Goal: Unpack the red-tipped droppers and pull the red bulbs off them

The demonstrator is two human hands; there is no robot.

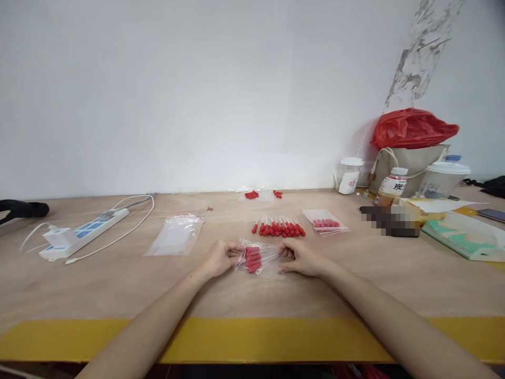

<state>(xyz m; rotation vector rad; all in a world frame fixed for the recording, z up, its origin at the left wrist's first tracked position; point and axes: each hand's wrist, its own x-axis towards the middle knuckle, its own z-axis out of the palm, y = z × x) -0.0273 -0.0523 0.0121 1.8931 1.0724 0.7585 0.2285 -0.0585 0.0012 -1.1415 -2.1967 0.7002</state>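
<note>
Between my hands lies a clear plastic bag (272,269) with several red-tipped white sticks (253,259) inside, their red ends toward the left. My left hand (223,257) pinches the bag's left end. At the other end, my right hand (300,257) has its fingers curled on the bag's right edge. Just beyond, a row of loose red-tipped sticks (278,227) lies with the tips facing me. To their right rests a filled clear bag (325,222) of the same sticks. A stack of flat clear bags (175,236) is on the left.
A white power strip (89,231) with a cable is at the left. Small red pieces (251,195) lie on plastic by the wall. At right stand a lidded cup (349,176), a bottle (392,187) and a green-and-white packet (465,237). Yellow tape (276,339) runs along the front edge.
</note>
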